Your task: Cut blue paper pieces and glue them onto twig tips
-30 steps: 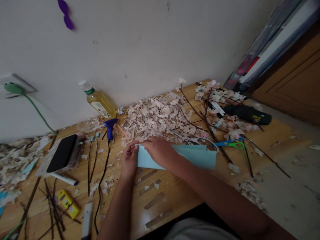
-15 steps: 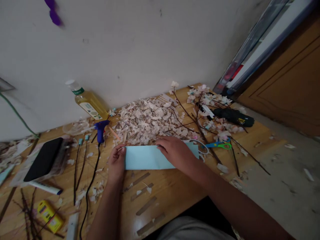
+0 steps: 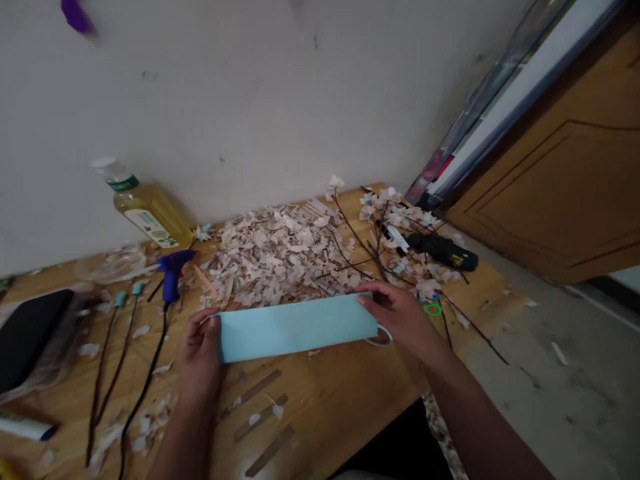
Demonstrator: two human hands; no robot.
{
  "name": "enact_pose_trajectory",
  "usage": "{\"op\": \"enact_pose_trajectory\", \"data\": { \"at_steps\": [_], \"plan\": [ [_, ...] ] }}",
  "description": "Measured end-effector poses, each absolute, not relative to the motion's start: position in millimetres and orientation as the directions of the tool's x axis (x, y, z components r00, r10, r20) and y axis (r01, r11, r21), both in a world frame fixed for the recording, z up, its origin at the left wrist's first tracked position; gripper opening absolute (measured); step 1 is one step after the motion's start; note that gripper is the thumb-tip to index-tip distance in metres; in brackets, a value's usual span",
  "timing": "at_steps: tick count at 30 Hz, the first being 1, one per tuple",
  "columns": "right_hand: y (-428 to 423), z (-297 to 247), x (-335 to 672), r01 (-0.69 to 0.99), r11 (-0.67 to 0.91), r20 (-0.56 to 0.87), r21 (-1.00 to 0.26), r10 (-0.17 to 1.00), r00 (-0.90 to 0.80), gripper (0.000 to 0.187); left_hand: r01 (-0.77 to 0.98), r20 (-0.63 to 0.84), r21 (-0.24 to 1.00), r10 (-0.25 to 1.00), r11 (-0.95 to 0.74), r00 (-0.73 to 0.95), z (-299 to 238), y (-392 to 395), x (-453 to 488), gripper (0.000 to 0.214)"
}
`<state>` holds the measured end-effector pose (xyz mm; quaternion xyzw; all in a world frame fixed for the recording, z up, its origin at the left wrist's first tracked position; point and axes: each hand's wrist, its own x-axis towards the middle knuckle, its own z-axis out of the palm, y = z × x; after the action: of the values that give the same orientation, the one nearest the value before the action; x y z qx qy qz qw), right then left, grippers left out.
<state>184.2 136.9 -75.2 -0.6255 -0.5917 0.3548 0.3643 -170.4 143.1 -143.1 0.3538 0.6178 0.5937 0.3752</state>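
A long folded strip of light blue paper (image 3: pixel 295 327) lies on the wooden table (image 3: pixel 340 400) in front of me. My left hand (image 3: pixel 200 347) grips its left end with curled fingers. My right hand (image 3: pixel 403 317) pinches its right end, thumb on top. A pile of pale paper scraps (image 3: pixel 280 253) lies just behind the strip. White-handled scissors (image 3: pixel 381 339) peek out under my right hand.
A blue glue gun (image 3: pixel 173 270) with a black cord lies at the left, behind it a bottle of yellow liquid (image 3: pixel 143 210). Twigs with paper blossoms (image 3: pixel 385 220) and a black tool (image 3: pixel 443 250) lie at the back right. A black phone (image 3: pixel 27 333) sits far left.
My right hand has slid along the blue paper from its left part to its right end. The paper now lies stretched out between both hands. The view has swung to the right.
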Motion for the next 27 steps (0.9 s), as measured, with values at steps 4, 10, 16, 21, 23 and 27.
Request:
{"op": "enact_pose_trajectory", "data": {
  "at_steps": [4, 10, 16, 21, 23, 27],
  "plan": [
    [139, -82, 185, 0.310, -0.110, -0.076, -0.944, 0.990, 0.121, 0.039, 0.015, -0.022, 0.999, 0.854, 0.035, -0.520, -143, 142, -169, 0.052],
    [142, -91, 184, 0.209, -0.112, -0.085, -0.971, 0.987, 0.135, 0.044, 0.023, -0.023, 0.999, 0.852, 0.042, -0.522, -141, 143, -168, 0.052],
    [142, -100, 184, 0.076, -0.129, -0.113, -0.989, 0.976, 0.188, 0.038, 0.036, -0.013, 0.999, 0.838, 0.039, -0.545, -134, 142, -164, 0.064],
    [142, -100, 181, 0.069, -0.121, -0.103, -0.990, 0.969, 0.224, 0.038, 0.038, 0.003, 0.999, 0.845, 0.021, -0.534, -139, 143, -167, 0.067],
    [143, -100, 180, 0.081, -0.116, -0.093, -0.990, 0.965, 0.244, 0.039, 0.060, 0.023, 0.998, 0.846, 0.011, -0.533, -141, 144, -168, 0.068],
    [146, -99, 178, 0.140, -0.113, -0.075, -0.984, 0.965, 0.253, 0.041, 0.083, 0.022, 0.996, 0.841, 0.028, -0.541, -139, 144, -165, 0.072]
  ]
}}
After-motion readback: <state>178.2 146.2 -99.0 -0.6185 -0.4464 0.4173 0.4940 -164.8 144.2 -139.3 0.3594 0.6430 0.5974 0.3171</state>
